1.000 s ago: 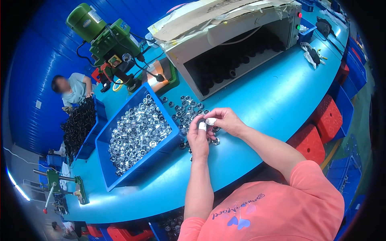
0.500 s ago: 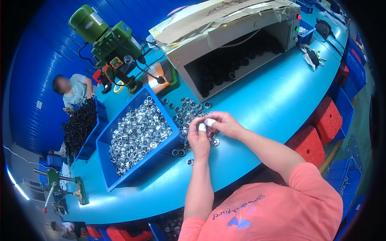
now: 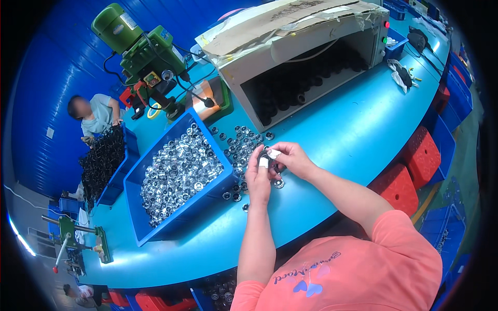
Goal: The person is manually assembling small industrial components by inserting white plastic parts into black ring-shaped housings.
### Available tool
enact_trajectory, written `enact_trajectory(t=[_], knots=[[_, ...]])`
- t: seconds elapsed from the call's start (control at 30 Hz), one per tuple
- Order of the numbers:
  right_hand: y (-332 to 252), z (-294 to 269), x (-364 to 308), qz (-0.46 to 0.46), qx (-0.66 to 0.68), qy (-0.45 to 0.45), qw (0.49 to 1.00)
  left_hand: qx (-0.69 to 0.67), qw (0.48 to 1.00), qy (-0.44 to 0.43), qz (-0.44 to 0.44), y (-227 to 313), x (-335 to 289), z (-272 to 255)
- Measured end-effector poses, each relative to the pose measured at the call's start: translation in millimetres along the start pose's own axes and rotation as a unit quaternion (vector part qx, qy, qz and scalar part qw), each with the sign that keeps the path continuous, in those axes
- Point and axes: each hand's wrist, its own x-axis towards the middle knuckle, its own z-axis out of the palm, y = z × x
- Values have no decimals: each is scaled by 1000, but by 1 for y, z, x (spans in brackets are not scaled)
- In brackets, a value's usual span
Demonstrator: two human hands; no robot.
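Observation:
My left hand [image 3: 257, 179] is closed around a black ring-shaped part [image 3: 263, 155], with a white wrap on one finger. Against the same part my right hand [image 3: 292, 159] pinches with its fingertips, which also carry a white wrap; whatever else they grip is hidden. Both hands are together above the blue-green table. Beneath and beyond them lie loose shiny metal parts [image 3: 242, 146], small and round with dark centres. To the left stands a blue bin [image 3: 181, 224] heaped with similar silver parts [image 3: 176, 173].
Behind my hands is an open-fronted metal box [image 3: 244, 78] holding black parts, cardboard on top. A green drill press [image 3: 150, 57] stands at the back left. Across the table a person [image 3: 98, 115] reaches into a bin of black parts [image 3: 106, 158]. Red stools [image 3: 397, 189] line the right edge.
The black ring-shaped part now shows above my left fingers. My hands have shifted slightly, still together. The view has moved a little.

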Motion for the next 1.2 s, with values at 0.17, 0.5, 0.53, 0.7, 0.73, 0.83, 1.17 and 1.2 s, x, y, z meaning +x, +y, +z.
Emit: enact_trajectory(t=[0.17, 0.5, 0.53, 0.7, 0.73, 0.83, 1.17, 1.2], knots=[[4, 8, -4, -79, -40, 2, 996, 7, 999, 39, 17, -4, 2, -4], [8, 4, 5, 2, 50, -14, 999, 56, 996, 4, 73, -6, 1, -1], [7, 2, 4, 8, 59, -13, 998, 62, 995, -10, 74, -6, 1, -1], [2, -1, 3, 24, 44, -11, 999, 102, 993, -25, 58, -4, 0, -2], [1, -3, 4, 18, 31, -8, 999, 91, 994, -26, 54, 0, -1, 1], [1, -7, 6, -5, 3, -5, 1000, 56, 998, -11, 21, 1, 2, -1], [0, 6, -2, -154, -134, 27, 979, 44, 997, 27, 51, -9, 2, -7], [-3, 6, 0, -120, -89, 27, 988, 43, 997, 18, 59, -9, 2, -5]])
